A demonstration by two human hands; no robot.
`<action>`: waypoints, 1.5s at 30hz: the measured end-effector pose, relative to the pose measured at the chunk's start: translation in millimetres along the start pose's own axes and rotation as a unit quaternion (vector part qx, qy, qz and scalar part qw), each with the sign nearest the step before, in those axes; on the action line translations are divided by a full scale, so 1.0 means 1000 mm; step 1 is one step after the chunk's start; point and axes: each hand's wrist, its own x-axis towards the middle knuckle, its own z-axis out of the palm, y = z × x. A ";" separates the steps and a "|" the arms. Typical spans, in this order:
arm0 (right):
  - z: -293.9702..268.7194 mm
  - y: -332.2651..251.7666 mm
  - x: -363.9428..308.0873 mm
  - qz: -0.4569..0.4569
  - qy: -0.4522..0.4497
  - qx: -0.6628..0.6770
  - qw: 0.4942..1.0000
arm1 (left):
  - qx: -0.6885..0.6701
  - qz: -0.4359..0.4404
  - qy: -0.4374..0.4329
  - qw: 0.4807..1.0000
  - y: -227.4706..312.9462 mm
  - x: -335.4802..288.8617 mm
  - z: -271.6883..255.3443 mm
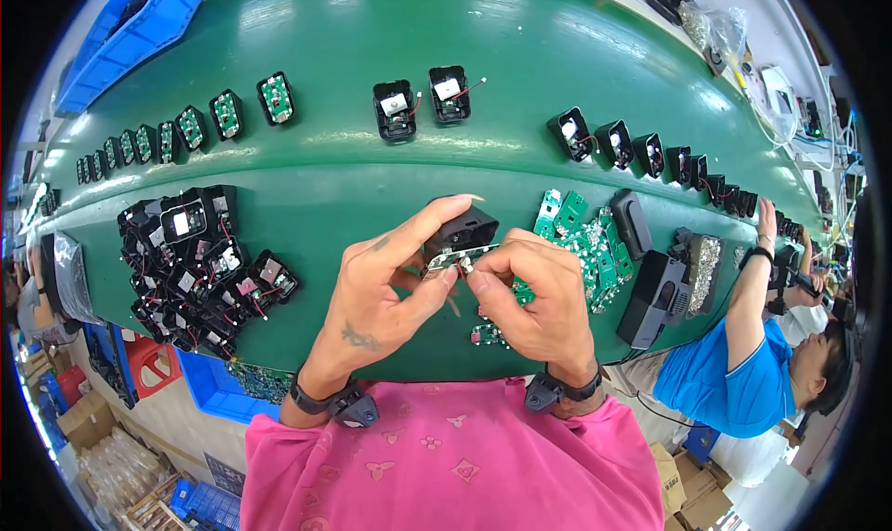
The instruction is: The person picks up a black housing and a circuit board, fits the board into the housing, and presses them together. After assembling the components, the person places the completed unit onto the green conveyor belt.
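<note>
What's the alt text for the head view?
Left hand holds a black case, right hand at a circuit board beside it, over a green bench. Piled cases lie left, loose boards right; more cases sit in a row beyond.

A blue bin is placed at the far left of the green bench. Below the near edge, a red stool is seen beside a second blue bin. Cardboard boxes are seen lower left (near the rim), a blue-shirted co-worker at right.
</note>
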 end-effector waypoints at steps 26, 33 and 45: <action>0.002 0.036 -0.019 0.074 -0.059 0.023 0.995 | 0.227 0.029 -0.018 0.973 -0.016 -0.009 0.011; 0.005 0.036 -0.024 0.044 -0.035 -0.049 0.997 | 0.284 0.047 0.010 0.958 -0.024 -0.013 0.023; -0.004 0.023 -0.020 0.064 -0.030 -0.021 0.997 | 0.102 -0.043 0.024 0.994 -0.023 -0.011 0.026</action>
